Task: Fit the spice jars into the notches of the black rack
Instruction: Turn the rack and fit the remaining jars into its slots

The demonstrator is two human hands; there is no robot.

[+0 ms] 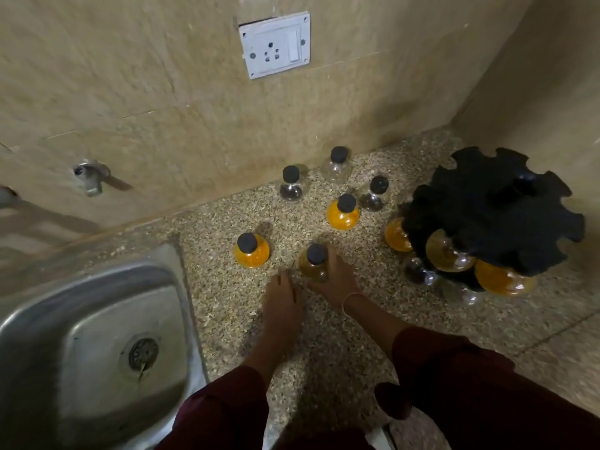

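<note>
The black rack (493, 203) stands at the right of the speckled counter, its notched rim facing up, with several jars hanging under its near side, among them an amber jar (449, 251). My right hand (337, 280) is wrapped around a black-capped jar of yellowish spice (314, 263) standing on the counter. My left hand (283, 298) rests flat on the counter just left of that jar, fingers together, holding nothing. An orange jar (251, 251) stands to the left. Another orange jar (343, 213) stands behind, with three clear or dark jars, such as the clear jar (337, 165), near the wall.
A steel sink (97, 345) with a drain fills the lower left, its rim right beside my left arm. A beige wall with a white socket plate (276, 45) runs behind the jars. A tap stub (91, 178) sticks out at the left. Another wall closes the corner behind the rack.
</note>
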